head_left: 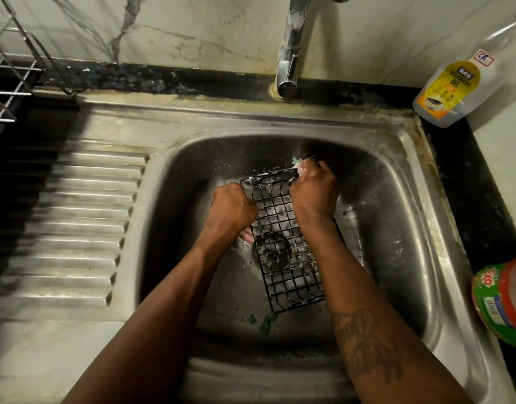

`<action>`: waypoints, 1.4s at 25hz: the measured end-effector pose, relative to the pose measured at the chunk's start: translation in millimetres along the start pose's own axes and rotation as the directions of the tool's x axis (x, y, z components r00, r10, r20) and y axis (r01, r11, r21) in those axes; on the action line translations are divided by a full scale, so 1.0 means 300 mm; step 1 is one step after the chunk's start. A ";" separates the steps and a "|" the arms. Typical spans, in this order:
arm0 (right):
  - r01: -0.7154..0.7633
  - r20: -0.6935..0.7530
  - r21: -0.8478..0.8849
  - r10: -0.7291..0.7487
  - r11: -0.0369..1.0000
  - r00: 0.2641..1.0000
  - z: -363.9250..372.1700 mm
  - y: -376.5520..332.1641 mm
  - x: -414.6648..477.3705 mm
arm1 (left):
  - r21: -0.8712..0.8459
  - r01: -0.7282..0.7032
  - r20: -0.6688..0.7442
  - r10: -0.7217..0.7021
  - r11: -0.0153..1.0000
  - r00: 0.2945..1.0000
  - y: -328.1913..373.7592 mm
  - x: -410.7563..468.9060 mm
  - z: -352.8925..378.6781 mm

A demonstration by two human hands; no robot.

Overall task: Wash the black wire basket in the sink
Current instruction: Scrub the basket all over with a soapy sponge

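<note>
so the black wire basket [283,258] is down in the sink [402,217], held over the drain [272,253], which you can see through the grid. its long axis runs away from the person toward the tap [288,53], with the near end swung a bit to the right. it looks tipped rather than flat on the bottom, but i can't say by how much.

the left hand [233,211] is on the basket's left long edge, up near the far end, fingers curled tight round the wire like a fist. the right hand [315,193] is at the far right corner, fingers closed round a soapy green and white scrubber [297,164] that pokes out past the knuckles and presses against the wire there. suds sit on the far third of the grid; the near end looks mostly bare black wire.

so the bit that matters: both hands are bunched at the far end, and the unscrubbed stretch lies back toward the person, along the long axis. the right hand is the one with the scrubber, so my guess is that it needs to drag toward the body down the length while the left braces the edge. some green crumbs [265,319] lie in the sink just past the near end.
</note>
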State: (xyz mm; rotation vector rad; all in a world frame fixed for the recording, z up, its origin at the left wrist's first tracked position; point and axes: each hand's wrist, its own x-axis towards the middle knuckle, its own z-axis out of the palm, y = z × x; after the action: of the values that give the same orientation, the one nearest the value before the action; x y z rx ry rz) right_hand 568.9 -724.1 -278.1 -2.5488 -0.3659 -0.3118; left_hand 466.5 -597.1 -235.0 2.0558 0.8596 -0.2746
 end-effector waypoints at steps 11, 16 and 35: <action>-0.114 0.264 -0.232 0.176 0.966 0.948 0.071 -0.023 -0.061 | -0.002 0.009 0.008 -0.009 1.000 1.000 -0.018 0.020 0.024; -0.164 0.278 -0.213 0.221 0.963 0.935 0.058 -0.034 -0.044 | 0.029 0.020 0.027 -0.021 0.999 0.999 -0.007 0.026 0.018; -0.114 0.211 0.156 0.080 0.981 0.974 -0.159 -0.058 0.050 | -0.054 0.145 0.069 -0.142 0.988 0.988 -0.107 0.062 -0.004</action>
State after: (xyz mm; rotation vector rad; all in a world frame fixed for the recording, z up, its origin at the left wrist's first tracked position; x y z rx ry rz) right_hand 570.4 -732.8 -226.0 -2.4278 -0.3265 0.0178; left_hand 458.8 -574.9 -263.9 1.9233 0.9664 -0.3881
